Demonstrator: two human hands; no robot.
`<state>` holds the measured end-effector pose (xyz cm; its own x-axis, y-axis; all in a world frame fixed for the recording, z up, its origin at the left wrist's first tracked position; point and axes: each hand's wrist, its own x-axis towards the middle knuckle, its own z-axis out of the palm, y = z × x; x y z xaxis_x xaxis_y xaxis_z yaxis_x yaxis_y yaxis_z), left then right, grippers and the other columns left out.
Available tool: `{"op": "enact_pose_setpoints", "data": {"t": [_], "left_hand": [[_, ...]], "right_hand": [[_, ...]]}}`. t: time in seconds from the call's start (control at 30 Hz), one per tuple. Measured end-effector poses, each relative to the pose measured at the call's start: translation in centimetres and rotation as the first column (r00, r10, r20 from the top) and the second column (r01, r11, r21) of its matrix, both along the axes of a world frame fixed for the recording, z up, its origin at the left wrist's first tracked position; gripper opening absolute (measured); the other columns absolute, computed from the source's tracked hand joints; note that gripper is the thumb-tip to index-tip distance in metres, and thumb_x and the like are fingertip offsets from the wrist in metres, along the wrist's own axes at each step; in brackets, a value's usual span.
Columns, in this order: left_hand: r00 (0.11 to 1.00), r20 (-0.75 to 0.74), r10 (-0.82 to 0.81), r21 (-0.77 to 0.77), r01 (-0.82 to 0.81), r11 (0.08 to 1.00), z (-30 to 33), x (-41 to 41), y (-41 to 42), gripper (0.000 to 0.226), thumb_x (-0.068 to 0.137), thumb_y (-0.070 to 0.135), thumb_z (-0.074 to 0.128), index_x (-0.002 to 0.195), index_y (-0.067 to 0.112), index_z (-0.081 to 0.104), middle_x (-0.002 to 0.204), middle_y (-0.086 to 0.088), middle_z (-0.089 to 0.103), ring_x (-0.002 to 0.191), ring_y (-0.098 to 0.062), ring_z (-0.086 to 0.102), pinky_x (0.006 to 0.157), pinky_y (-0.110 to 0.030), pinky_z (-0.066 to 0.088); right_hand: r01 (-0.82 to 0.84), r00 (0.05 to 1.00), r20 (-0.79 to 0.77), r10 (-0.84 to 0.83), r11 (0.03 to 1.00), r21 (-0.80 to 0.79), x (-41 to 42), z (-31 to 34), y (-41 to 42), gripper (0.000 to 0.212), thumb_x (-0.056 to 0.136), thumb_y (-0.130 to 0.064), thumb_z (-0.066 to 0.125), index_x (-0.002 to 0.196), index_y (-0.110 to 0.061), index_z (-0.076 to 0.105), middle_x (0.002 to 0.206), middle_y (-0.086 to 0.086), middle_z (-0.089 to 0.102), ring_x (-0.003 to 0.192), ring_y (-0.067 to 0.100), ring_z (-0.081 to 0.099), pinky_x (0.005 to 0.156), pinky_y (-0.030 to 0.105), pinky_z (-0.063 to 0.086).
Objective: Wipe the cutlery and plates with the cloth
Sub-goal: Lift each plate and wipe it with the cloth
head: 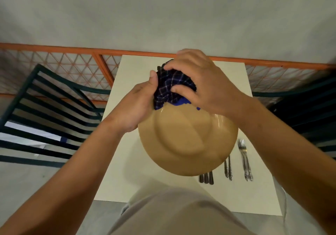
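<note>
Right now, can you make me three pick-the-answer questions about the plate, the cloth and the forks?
1. Where is the cutlery?
A. on the table by the plate's near right edge
B. on the chair
C. on the plate

2. What colour is the plate?
A. white
B. tan
C. green

3. What is the cloth doing?
A. lying flat on the table
B. hanging on the chair
C. bunched in a hand against the plate's rim

Answers: 1 A, the cutlery lies on the table. 2 B, the plate looks tan. 3 C, the right hand presses the cloth there; the left hand steadies the plate.

plate [187,140] far rim hidden under cloth [172,87] between both hands' fingers. Knives [206,178] below the fingers: only handles show, blades behind plate.
</note>
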<state>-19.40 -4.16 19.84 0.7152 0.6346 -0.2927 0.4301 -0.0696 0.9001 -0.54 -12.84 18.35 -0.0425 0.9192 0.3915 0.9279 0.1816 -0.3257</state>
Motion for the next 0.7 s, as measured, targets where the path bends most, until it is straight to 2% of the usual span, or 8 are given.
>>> {"op": "enact_pose_setpoints", "data": {"t": [0.07,0.2,0.27,0.33,0.43,0.53,0.63,0.7], "left_hand": [[0.999,0.046,-0.020,-0.041,0.022,0.999,-0.2,-0.1,0.4,0.061,0.103,0.066,0.017,0.116,0.040,0.071,0.109,0.018,0.077,0.109,0.005,0.067,0.105,-0.031,0.046],[0.984,-0.076,0.163,-0.051,-0.167,0.985,-0.2,-0.8,1.4,0.077,0.090,0.085,0.019,0.134,0.036,0.059,0.132,0.011,0.065,0.124,-0.008,0.058,0.100,-0.034,0.047],[0.960,-0.143,0.241,-0.035,-0.249,0.968,0.0,-0.9,1.4,0.067,0.093,0.080,0.021,0.129,0.033,0.051,0.122,0.010,0.061,0.108,-0.008,0.058,0.089,-0.029,0.050],[0.963,-0.133,0.235,-0.045,-0.243,0.969,-0.2,-0.4,1.2,0.070,0.094,0.079,0.021,0.135,0.031,0.051,0.118,0.017,0.060,0.108,-0.006,0.057,0.093,-0.029,0.049],[0.994,-0.039,0.104,-0.080,-0.107,0.991,-0.2,0.6,0.2,0.070,0.099,0.071,0.017,0.134,0.029,0.061,0.116,0.019,0.068,0.117,-0.005,0.058,0.104,-0.034,0.044],[0.999,0.031,0.036,-0.092,-0.033,0.995,-0.7,1.0,0.2,0.067,0.100,0.067,0.017,0.116,0.032,0.071,0.107,0.008,0.079,0.108,-0.004,0.070,0.105,-0.033,0.049],[0.993,-0.003,0.121,-0.087,-0.121,0.989,-1.2,0.5,1.2,0.062,0.097,0.075,0.021,0.116,0.040,0.068,0.101,0.016,0.075,0.102,0.001,0.067,0.096,-0.022,0.050],[0.965,-0.001,0.262,-0.174,-0.258,0.950,-1.3,0.0,1.8,0.046,0.098,0.072,0.031,0.109,0.041,0.062,0.098,0.013,0.071,0.097,-0.006,0.068,0.086,-0.026,0.054]], "right_hand": [[-0.054,0.998,0.020,0.053,0.997,0.052,-0.3,0.7,0.1,0.032,0.097,-0.019,0.069,0.129,-0.012,0.068,0.126,0.009,0.063,0.122,0.028,0.054,0.105,0.036,0.043],[-0.036,0.994,0.101,0.031,0.998,0.047,2.7,0.8,-0.9,0.024,0.099,-0.021,0.066,0.121,-0.016,0.074,0.127,0.011,0.062,0.114,0.029,0.058,0.090,0.045,0.053],[-0.005,0.991,0.131,-0.001,0.999,0.050,4.0,0.6,-1.6,0.025,0.099,-0.024,0.063,0.121,-0.017,0.074,0.126,0.011,0.061,0.112,0.030,0.058,0.087,0.047,0.054],[-0.011,0.983,0.185,-0.002,0.998,0.069,3.9,0.4,-1.7,0.024,0.099,-0.024,0.062,0.118,-0.017,0.075,0.122,0.012,0.062,0.108,0.032,0.058,0.084,0.047,0.054],[-0.069,0.968,0.246,0.043,0.992,0.101,2.3,0.0,-0.6,0.020,0.098,-0.022,0.067,0.115,-0.017,0.077,0.118,0.013,0.065,0.106,0.035,0.060,0.092,0.044,0.048],[-0.145,0.954,0.281,0.106,0.982,0.122,1.5,0.0,0.3,0.019,0.099,-0.024,0.070,0.114,-0.017,0.078,0.117,0.013,0.067,0.106,0.033,0.061,0.093,0.041,0.044],[-0.118,0.943,0.325,0.072,0.985,0.124,2.9,0.5,0.5,0.023,0.099,-0.028,0.068,0.117,-0.017,0.077,0.117,0.014,0.067,0.105,0.034,0.060,0.088,0.041,0.045],[-0.037,0.937,0.350,-0.009,0.991,0.125,4.2,0.7,0.1,0.026,0.098,-0.030,0.067,0.120,-0.017,0.075,0.117,0.014,0.065,0.103,0.034,0.059,0.086,0.043,0.047]]}}
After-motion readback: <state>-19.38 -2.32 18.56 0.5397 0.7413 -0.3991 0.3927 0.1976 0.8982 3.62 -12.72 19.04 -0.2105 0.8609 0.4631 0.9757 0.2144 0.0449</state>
